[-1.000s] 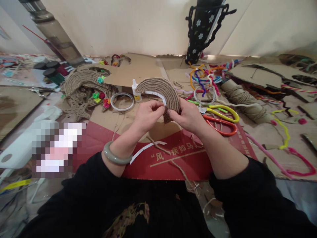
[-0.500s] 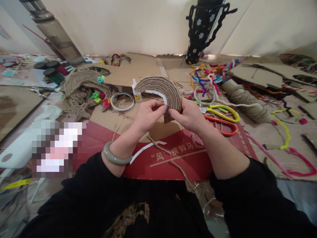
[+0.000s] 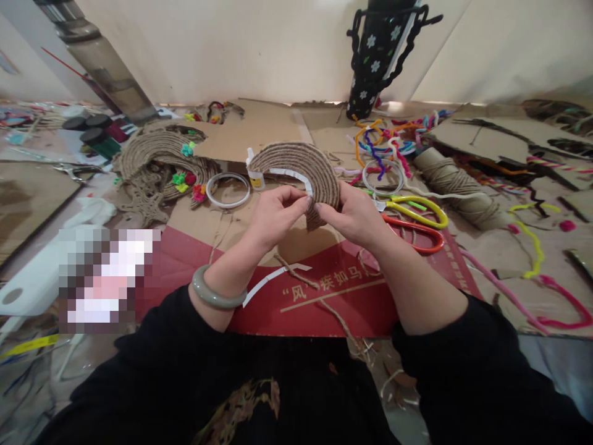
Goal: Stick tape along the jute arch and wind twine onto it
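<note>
Both hands (image 3: 312, 216) hold a curved, twine-covered crescent (image 3: 306, 164).

Two hands (image 3: 280, 215), two pale rings (image 3: 209, 189), one bangle (image 3: 214, 298) show.

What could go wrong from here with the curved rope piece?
The left hand pinches the white strip on the rope piece's inner edge; a tug might crease or shift it.

The rope piece's far tip overlaps the glue bottle in view; if they're that close, a nudge could topple the bottle.
</note>
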Motion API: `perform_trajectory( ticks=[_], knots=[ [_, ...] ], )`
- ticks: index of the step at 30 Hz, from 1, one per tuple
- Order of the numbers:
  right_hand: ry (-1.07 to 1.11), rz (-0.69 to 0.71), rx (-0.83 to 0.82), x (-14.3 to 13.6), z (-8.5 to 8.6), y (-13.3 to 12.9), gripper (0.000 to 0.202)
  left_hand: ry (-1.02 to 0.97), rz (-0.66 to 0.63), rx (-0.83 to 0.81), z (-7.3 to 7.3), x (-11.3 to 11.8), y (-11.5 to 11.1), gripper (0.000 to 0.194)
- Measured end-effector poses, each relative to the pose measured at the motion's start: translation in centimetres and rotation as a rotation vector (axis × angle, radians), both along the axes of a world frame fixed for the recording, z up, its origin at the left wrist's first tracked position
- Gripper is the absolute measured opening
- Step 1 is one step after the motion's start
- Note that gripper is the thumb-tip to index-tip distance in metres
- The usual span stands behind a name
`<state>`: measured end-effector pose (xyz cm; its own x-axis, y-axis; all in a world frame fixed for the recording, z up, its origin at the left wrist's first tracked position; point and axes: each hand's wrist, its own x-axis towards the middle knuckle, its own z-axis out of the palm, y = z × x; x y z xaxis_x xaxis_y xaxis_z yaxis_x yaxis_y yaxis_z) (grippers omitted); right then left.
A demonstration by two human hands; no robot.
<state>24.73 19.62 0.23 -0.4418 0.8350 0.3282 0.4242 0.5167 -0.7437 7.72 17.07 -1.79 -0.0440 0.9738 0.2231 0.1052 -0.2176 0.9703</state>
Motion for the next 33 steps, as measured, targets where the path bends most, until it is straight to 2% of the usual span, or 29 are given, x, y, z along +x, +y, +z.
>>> perform_trajectory(
  ticks=[7, 19, 27, 33],
  knots=[
    [0.053, 0.028, -0.056, 0.01, -0.12, 0.19, 0.021, -0.037, -0.018, -0.015, 0.08, 0.18, -0.04, 0.017],
    [0.162, -0.048, -0.194, -0.11, -0.36, 0.31, 0.021, -0.118, -0.048, -0.065, 0.62, 0.81, -0.51, 0.009],
    [0.282, 0.024, -0.324, -0.32, -0.43, 0.47, 0.027, -0.196, -0.03, -0.1, 0.7, 0.83, -0.42, 0.007],
    [0.298, 0.024, -0.327, -0.41, -0.21, 0.41, 0.027, -0.197, -0.017, -0.122, 0.66, 0.87, -0.35, 0.005]
  ],
)
